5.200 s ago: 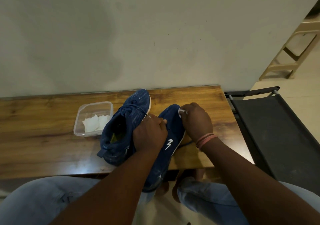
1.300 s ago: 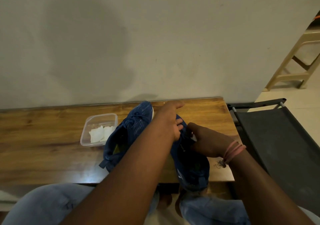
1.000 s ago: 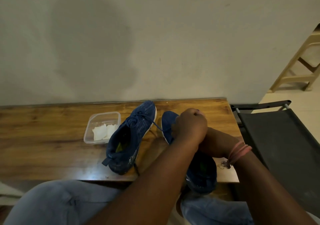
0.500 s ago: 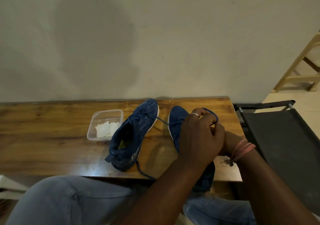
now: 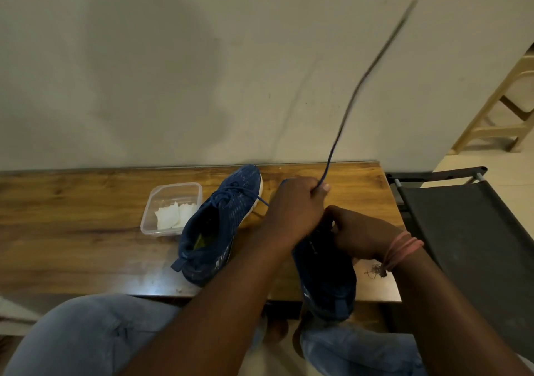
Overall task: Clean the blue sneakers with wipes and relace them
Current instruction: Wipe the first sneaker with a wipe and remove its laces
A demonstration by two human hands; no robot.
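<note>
Our left arm reaches forward across our body, its left hand (image 5: 291,209) a fist pinching a lace (image 5: 355,92) between thumb and fingers, while our right hand (image 5: 358,235), wrist banded, curls just beside it round the right sneaker (image 5: 326,277).

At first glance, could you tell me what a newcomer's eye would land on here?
First the blue lace, a blurred streak rising from the left hand across the wall. Below it, the right hand holds the right sneaker at the table's near edge; the left sneaker stands beside a wipes tub.
</note>
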